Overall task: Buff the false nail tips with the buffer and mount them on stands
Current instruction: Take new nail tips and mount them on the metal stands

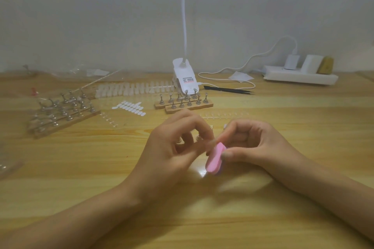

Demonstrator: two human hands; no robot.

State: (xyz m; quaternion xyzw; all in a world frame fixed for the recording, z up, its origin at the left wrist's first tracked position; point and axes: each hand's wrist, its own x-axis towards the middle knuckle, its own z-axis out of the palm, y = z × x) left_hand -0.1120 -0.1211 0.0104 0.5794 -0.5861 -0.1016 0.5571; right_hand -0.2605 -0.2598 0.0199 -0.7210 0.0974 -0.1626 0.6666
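i judge the buffing step is in hand: the left hand (174, 147) pinches what looks like a clear nail tip (210, 141), blurred and mostly hidden by the fingers, low over the table (81, 168), while the right hand (257, 143) grips the pink buffer (215, 157) with its end against that tip. next i would need to lift the buffer away and seat the tip on 1 of the metal stands (183, 103) that look bare, just in front of the lamp clip (185, 77), with a light, steady press. the lamp clip's label has red and black print, too small to read.
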